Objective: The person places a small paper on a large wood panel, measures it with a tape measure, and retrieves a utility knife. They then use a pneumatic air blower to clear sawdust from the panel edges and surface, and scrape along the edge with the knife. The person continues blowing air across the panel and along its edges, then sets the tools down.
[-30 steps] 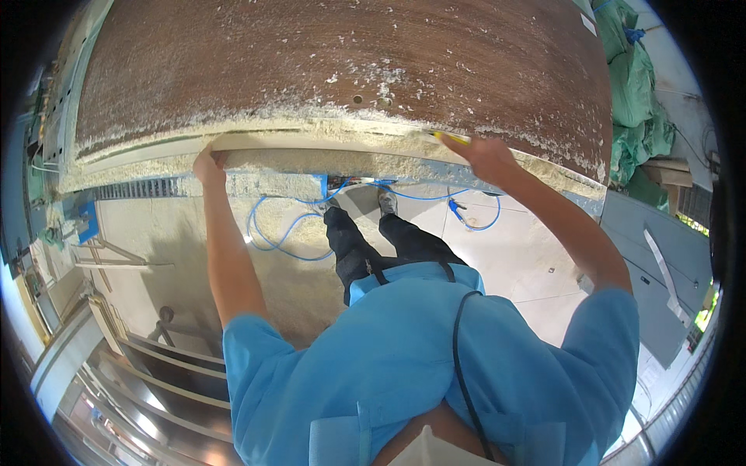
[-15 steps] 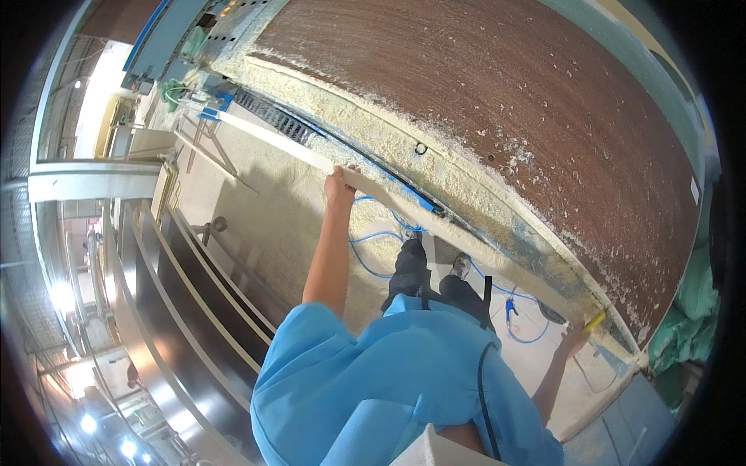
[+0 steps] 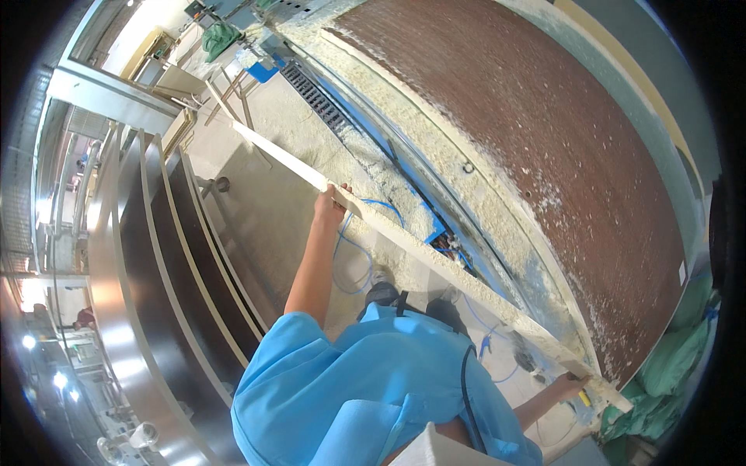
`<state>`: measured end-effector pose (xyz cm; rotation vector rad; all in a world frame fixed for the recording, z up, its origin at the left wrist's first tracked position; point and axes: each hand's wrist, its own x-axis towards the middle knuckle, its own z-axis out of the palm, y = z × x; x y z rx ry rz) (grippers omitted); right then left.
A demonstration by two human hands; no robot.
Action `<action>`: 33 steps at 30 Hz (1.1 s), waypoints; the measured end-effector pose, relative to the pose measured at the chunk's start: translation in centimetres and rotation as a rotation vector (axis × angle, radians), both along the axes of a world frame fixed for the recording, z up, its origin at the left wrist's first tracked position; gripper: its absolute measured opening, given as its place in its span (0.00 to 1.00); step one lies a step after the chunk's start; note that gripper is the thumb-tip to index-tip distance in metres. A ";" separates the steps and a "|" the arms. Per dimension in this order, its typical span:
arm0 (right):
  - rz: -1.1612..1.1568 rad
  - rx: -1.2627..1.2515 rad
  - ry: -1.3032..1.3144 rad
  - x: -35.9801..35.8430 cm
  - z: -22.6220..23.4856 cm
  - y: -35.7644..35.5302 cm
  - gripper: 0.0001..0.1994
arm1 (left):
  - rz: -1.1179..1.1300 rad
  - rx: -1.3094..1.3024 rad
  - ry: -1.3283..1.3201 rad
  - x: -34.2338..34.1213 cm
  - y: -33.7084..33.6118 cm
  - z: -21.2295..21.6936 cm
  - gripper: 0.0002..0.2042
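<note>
Your left hand [image 3: 332, 203], arm outstretched, gripped long pale wooden strip [image 3: 435, 260]; right hand [image 3: 573, 384] clutched its near-right end. Strip ran beside brown board [image 3: 559, 147] edge; open floor [image 3: 264, 217] left.

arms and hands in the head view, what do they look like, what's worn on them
Both arms come out of short, loose light blue sleeves and are bare from there down. The left hand and right hand are bare too: no gloves, and no watch or wristband that shows. A thin black cord runs down the blue top.
</note>
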<state>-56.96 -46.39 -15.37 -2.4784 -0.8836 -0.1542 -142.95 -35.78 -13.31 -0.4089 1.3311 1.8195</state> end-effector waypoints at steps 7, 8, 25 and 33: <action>0.104 0.097 -0.573 -12.3 13.2 9.3 0.29 | 0.044 0.157 -0.151 -9.9 -4.9 -2.1 0.15; 0.092 0.137 -0.526 -15.8 14.5 10.7 0.29 | 0.050 0.206 -0.176 -12.0 -4.9 -2.0 0.15; 0.662 1.033 0.992 -67.4 32.4 30.4 0.24 | 0.203 0.297 -0.485 -31.9 -6.7 2.9 0.14; 1.127 0.839 1.097 -101.7 36.3 44.3 0.17 | 0.364 0.392 -0.649 -45.9 -1.5 2.8 0.10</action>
